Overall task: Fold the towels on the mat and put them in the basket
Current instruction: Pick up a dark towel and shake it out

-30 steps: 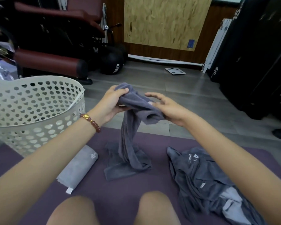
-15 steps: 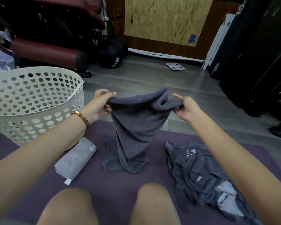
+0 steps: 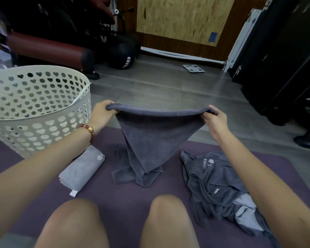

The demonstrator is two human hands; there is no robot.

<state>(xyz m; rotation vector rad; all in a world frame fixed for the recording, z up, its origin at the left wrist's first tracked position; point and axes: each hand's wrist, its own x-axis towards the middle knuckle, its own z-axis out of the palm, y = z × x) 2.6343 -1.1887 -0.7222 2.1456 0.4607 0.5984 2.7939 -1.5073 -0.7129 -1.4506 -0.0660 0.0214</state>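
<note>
A dark grey towel [image 3: 156, 138] hangs stretched between my hands above the purple mat [image 3: 118, 196]. My left hand [image 3: 102, 113] pinches its left top corner and my right hand [image 3: 213, 119] pinches the right one. The towel's lower end lies bunched on the mat. A folded light grey towel [image 3: 82, 169] lies on the mat to the left, beside the white perforated basket [image 3: 34, 111]. A heap of crumpled grey towels [image 3: 218, 190] sits on the mat under my right forearm.
My two knees [image 3: 123, 221] are at the bottom of the view. A dark red gym bench [image 3: 48, 49] and a black medicine ball [image 3: 122, 54] stand beyond the basket. Black equipment [image 3: 284, 59] lines the right side. A small scale [image 3: 193, 68] lies on the grey floor.
My hands have moved apart, drawing the towel's top edge from a bunched clump into a taut, wide line. The view tilted slightly downward.
</note>
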